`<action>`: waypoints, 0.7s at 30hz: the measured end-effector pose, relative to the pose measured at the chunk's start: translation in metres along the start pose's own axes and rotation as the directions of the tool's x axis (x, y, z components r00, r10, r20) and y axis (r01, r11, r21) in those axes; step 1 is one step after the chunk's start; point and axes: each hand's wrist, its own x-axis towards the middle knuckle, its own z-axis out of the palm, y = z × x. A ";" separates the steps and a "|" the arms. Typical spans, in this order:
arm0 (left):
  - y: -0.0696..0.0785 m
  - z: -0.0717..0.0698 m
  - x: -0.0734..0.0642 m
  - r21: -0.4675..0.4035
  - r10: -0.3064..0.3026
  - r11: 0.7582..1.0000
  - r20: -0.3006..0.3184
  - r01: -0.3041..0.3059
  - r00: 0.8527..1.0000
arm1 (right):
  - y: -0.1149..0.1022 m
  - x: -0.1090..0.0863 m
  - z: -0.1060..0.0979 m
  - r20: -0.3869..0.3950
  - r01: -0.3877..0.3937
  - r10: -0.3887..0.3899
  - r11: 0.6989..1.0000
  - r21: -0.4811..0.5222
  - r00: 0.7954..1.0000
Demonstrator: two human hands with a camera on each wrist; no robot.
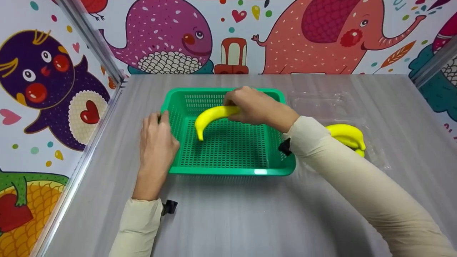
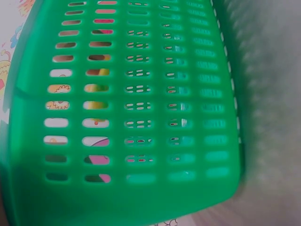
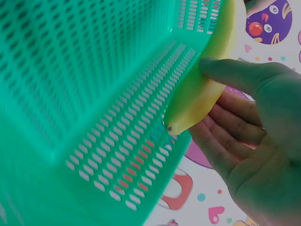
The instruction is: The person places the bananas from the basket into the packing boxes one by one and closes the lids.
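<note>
A yellow banana (image 1: 214, 116) is held in my right hand (image 1: 251, 107) over the inside of a green plastic basket (image 1: 232, 171). The thumb and fingers pinch it near one end, as the right wrist view shows with the banana (image 3: 207, 80) and the hand (image 3: 277, 136). Its other end points down to the left, above the perforated bottom. At the basket's left side, my left hand (image 1: 157, 146) grips the rim. The left wrist view is filled by the basket's slotted outer wall (image 2: 113, 113); those fingers are hidden there.
Right of the basket lies a clear plastic tray (image 1: 321, 103) with more yellow bananas (image 1: 346, 135), partly covered by the right sleeve (image 1: 350, 178). Walls with cartoon animals stand at the back and left of the grey table (image 1: 232, 217).
</note>
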 end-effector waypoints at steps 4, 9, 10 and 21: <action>0.000 0.000 0.000 0.000 -0.002 1.000 0.002 0.002 1.000 | 0.003 -0.007 -0.008 -0.009 0.008 -0.008 1.000 -0.006 1.000; -0.001 0.000 -0.001 -0.004 0.001 1.000 -0.008 -0.001 1.000 | 0.006 -0.014 -0.015 -0.021 0.017 -0.017 1.000 -0.009 1.000; -0.001 0.000 -0.001 -0.004 0.001 1.000 -0.009 -0.001 1.000 | 0.007 -0.016 -0.016 -0.024 0.016 -0.016 1.000 -0.010 1.000; -0.001 0.001 -0.001 -0.024 0.033 0.999 -0.029 -0.034 0.999 | 0.011 -0.043 -0.029 -0.056 0.010 -0.010 1.000 -0.003 0.998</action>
